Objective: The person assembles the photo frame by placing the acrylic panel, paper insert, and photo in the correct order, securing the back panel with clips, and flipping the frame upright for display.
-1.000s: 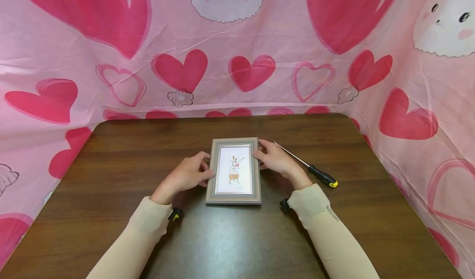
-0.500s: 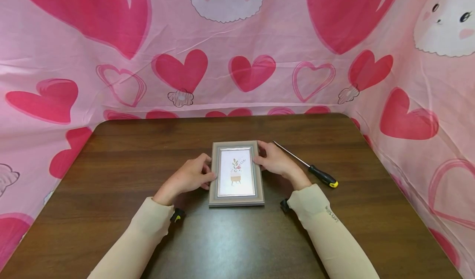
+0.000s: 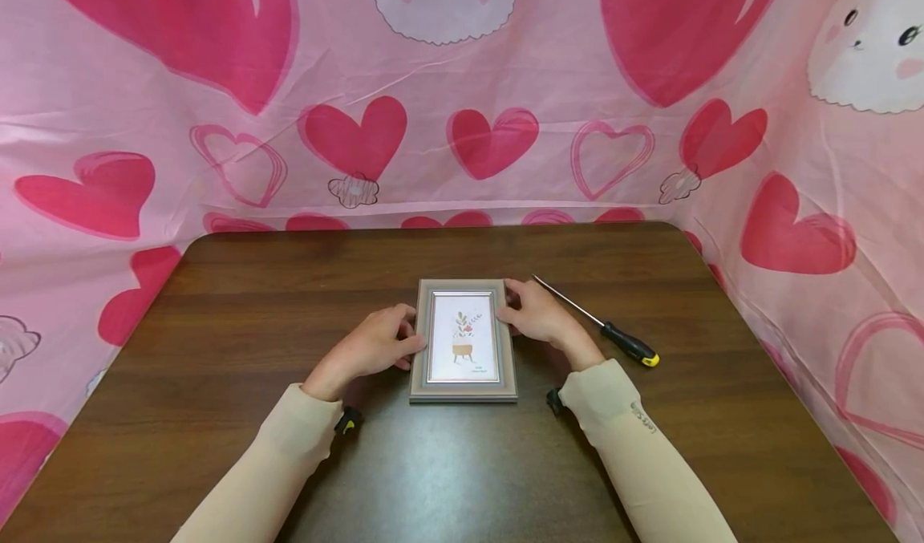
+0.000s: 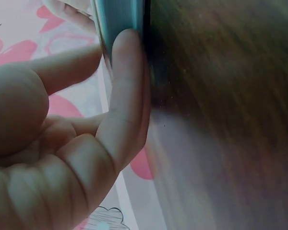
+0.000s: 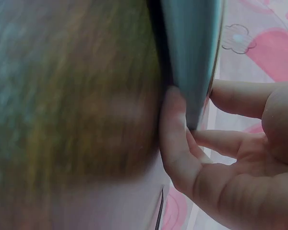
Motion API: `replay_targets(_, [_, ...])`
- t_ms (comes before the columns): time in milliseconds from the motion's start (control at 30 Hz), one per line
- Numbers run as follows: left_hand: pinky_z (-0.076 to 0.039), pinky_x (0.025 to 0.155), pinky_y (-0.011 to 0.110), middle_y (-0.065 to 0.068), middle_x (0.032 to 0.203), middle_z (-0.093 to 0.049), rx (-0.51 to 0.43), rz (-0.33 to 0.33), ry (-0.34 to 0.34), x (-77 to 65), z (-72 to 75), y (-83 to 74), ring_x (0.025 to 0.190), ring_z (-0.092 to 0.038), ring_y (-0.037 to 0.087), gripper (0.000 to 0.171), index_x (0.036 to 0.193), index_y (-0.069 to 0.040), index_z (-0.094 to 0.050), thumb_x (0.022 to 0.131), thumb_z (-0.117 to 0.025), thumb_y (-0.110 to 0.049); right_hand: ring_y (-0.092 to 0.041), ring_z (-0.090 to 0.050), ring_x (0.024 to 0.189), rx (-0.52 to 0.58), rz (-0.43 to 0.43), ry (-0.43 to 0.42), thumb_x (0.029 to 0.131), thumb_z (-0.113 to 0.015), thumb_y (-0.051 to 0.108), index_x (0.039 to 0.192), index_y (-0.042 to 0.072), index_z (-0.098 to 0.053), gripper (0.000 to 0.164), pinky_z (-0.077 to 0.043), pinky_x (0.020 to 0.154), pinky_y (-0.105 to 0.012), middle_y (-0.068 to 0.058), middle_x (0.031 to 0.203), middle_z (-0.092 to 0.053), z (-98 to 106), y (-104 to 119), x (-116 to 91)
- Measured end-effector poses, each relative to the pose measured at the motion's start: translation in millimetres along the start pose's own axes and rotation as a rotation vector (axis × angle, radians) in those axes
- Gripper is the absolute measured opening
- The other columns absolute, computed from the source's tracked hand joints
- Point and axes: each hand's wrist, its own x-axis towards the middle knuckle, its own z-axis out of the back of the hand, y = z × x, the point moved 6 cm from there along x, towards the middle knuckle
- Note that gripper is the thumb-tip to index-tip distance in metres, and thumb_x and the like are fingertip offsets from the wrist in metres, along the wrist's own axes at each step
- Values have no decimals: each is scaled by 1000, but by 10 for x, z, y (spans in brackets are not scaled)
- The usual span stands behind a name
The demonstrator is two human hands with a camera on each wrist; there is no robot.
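A picture frame point(image 3: 464, 393) with a grey-beige border lies face up near the middle of the table, showing a print of a potted plant. My left hand point(image 3: 375, 340) grips its left edge, thumb on the border and fingers along the side. On the opposite edge my right hand point(image 3: 537, 310) holds the upper right part, thumb on top. Both wrist views show the frame's side edge point(image 4: 119, 17) between thumb and fingers; in the right wrist view the fingers touch the side edge point(image 5: 194, 52) low down. The frame's underside is hidden.
A screwdriver point(image 3: 630, 344) with a black and yellow handle lies right of the right hand, its shaft pointing to the back left. The brown wooden table point(image 3: 216, 350) ends at a pink heart-patterned cloth point(image 3: 433, 70) behind and at the sides.
The picture frame has moved slightly right and toward me, with both hands still at its edges. The left hand has shifted a little to the right. The screwdriver has stayed put.
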Motion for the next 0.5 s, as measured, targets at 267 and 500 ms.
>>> replay_targets(267, [-48, 82, 37, 10, 115, -50, 136, -4, 25, -70, -28, -30, 92, -53, 18, 91, 142, -3, -35, 73, -82, -42, -19, -62, 76, -11, -66, -2, 95, -58, 10, 146, -1, -28, 60, -57, 63, -31, -18, 110, -52, 4, -36, -8])
replay_targets(500, [-46, 88, 40, 11, 122, -41, 93, -2, 65, -194, -147, -75, 109, -47, 25, 113, 144, -7, -28, 57, -91, -42, -20, -63, 72, -21, -91, -9, 95, -58, 12, 146, 2, -29, 60, -57, 62, -32, -16, 102, -53, 16, -60, -17])
